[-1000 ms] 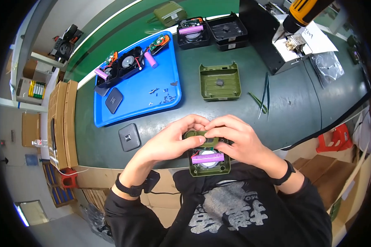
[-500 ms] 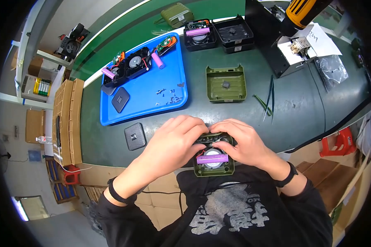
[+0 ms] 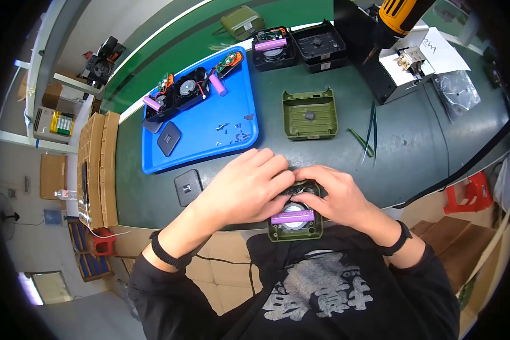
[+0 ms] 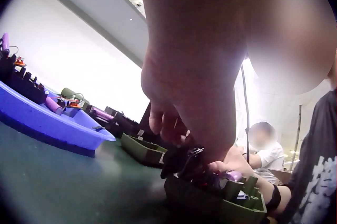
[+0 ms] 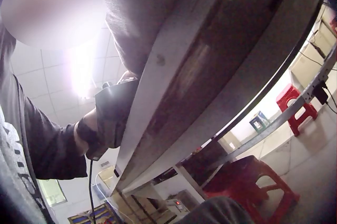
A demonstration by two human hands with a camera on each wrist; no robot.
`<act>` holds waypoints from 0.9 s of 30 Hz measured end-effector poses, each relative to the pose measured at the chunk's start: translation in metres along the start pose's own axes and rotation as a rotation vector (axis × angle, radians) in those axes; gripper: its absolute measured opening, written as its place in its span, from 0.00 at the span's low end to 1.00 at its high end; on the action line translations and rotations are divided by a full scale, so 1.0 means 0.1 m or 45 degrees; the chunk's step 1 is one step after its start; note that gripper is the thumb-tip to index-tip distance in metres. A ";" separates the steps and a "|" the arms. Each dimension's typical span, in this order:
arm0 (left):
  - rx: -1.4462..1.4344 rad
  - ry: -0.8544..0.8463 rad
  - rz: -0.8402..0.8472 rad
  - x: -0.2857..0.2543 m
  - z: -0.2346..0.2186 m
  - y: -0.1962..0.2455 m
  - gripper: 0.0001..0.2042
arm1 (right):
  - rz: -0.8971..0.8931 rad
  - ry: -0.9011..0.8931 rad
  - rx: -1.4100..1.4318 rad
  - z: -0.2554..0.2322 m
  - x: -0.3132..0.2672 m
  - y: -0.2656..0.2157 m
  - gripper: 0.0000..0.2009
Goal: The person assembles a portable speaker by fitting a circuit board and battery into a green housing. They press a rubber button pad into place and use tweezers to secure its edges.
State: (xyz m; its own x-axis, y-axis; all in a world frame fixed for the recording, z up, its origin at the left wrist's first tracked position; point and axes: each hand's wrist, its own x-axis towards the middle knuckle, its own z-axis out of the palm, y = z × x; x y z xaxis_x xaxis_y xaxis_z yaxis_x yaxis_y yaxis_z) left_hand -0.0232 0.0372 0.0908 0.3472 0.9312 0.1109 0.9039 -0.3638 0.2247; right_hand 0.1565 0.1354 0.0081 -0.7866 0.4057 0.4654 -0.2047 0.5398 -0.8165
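In the head view, a green housing [image 3: 292, 236] sits at the table's front edge, open side up, holding a purple battery [image 3: 292, 217] across a round speaker [image 3: 294, 225]. My left hand [image 3: 249, 190] is curled over its far left corner, fingertips on the panel at the far end. From the right, my right hand [image 3: 335, 195] grips the same end, thumb inside. Dark parts and wires show between the thumbs. The left wrist view shows a dark piece [image 4: 181, 162] under my left fingers, above the green housing [image 4: 247, 208]. The right wrist view hides the work.
A blue tray [image 3: 198, 153] with black housings, batteries and screws lies left; a black square cover [image 3: 188, 187] is nearer. Beyond my hands is a green shell [image 3: 310, 116], with green strips [image 3: 370, 141] to its right. A yellow-black screwdriver [image 3: 399, 20] hangs at upper right.
The green panel, first lying over the housing's far part, was tipped up to its far end, uncovering the dark parts. My left hand has shifted slightly since, rising more over the corner.
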 end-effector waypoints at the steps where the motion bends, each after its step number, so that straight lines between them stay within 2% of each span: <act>1: 0.006 0.009 0.048 0.01 0.01 -0.02 0.13 | 0.017 -0.002 -0.005 -0.01 0.00 0.00 0.16; 5: 0.020 -0.004 0.137 0.04 0.04 -0.11 0.12 | 0.022 -0.011 0.011 -0.02 -0.01 0.01 0.17; 7: 0.019 -0.035 0.254 0.05 0.04 -0.16 0.11 | 0.130 -0.021 0.091 -0.03 -0.02 -0.02 0.17; 11: 0.002 -0.003 0.299 0.06 0.08 -0.24 0.10 | 0.176 -0.001 0.143 -0.05 0.00 -0.03 0.16; 13: -0.071 0.017 0.266 0.05 0.09 -0.28 0.10 | 0.102 0.008 0.086 -0.05 0.00 0.02 0.13; 16: -0.154 0.039 0.198 0.03 0.12 -0.30 0.11 | 0.167 -0.042 0.132 -0.09 -0.01 0.00 0.10; 19: -0.329 0.085 0.084 -0.02 0.12 -0.28 0.13 | 0.197 -0.053 0.177 -0.12 -0.01 0.00 0.10; 27: -0.573 0.170 -0.051 -0.11 0.15 -0.29 0.15 | 0.187 -0.046 0.116 -0.10 0.03 0.00 0.12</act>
State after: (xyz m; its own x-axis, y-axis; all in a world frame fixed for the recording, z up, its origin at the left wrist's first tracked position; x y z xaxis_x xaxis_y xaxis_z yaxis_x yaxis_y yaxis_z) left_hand -0.0495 0.0378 0.0681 0.2525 0.9445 0.2104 0.7075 -0.3285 0.6258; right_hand 0.1600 0.1435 0.0128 -0.8319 0.4480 0.3274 -0.1362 0.4071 -0.9032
